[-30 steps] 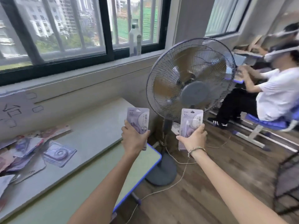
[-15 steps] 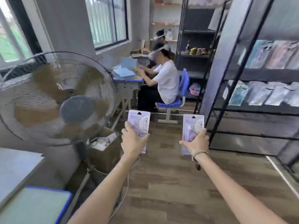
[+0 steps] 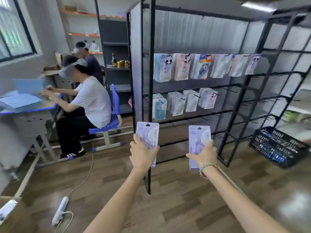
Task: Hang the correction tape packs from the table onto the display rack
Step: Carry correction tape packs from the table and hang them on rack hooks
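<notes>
Head view looks down two outstretched forearms toward a black display rack (image 3: 227, 115) that stands ahead across a stretch of bare wood floor (image 3: 176, 195); the rack's near corner post (image 3: 150, 98) rises just behind the left hand, and a second black frame stands to the right of it. To the left, a blue-edged desk (image 3: 27, 110) and a blue chair (image 3: 109, 121) hold one seated person (image 3: 87, 100), with a second person (image 3: 90, 64) behind, well apart from the arms. A black crate (image 3: 277, 145) sits on the floor at the right, and a white power strip (image 3: 59, 211) with its cord lies on the floor at lower left. Two purple correction tape packs are held up, one per hand, both upright with the hang hole at the top. The left hand (image 3: 142, 153) grips the left pack (image 3: 149, 135) by its lower half, thumb on the left edge and fingers curled round behind (only the top half of the card shows above the knuckles). The right hand (image 3: 204, 154), with a beaded bracelet (image 3: 207, 169) at the wrist, grips the right pack (image 3: 198, 138) by its lower right edge, fingers wrapped behind it. Neither pack touches the rack. On the rack, two rows of packs hang from pegs: the upper row (image 3: 202, 66) shows about six bunches, the lower row (image 3: 183, 102) about four, with bare pegs to their right and below.
</notes>
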Tool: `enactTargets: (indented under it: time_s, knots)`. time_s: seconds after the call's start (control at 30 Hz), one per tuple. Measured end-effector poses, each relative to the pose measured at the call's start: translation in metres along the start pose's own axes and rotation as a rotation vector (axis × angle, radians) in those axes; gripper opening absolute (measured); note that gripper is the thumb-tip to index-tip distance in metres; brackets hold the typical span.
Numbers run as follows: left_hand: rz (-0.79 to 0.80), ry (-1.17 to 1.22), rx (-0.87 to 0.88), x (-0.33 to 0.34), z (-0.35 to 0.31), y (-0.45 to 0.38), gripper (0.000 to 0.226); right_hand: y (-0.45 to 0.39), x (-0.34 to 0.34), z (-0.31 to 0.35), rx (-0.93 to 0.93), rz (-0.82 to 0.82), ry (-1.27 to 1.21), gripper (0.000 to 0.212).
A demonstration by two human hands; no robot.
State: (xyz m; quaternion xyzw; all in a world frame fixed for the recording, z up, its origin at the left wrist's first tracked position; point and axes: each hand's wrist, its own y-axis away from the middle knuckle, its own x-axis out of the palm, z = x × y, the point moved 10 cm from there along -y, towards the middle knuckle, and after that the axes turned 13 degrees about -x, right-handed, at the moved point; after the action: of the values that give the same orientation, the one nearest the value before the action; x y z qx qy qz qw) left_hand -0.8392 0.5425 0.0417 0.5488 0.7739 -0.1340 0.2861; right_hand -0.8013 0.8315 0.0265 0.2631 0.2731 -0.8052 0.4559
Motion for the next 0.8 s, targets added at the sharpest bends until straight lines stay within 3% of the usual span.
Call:
enactTargets:
  time_s: [0.27, 0.6, 0.8]
  knots:
    - [0.114, -0.087, 0.114, 0.123, -0.098, -0.046, 0.098, -0.091, -0.037, -0.077, 0.140, -0.094, 0.015, 0.119]
    - [0.173, -0.154, 0.286, 0.244, -0.222, -0.133, 0.102, -0.225, -0.058, -0.121, 0.192, -0.180, 0.024, 0.124]
    - [0.209, -0.166, 0.303, 0.305, -0.259, -0.167, 0.105, -0.288, -0.062, -0.154, 0.231, -0.174, 0.044, 0.125]
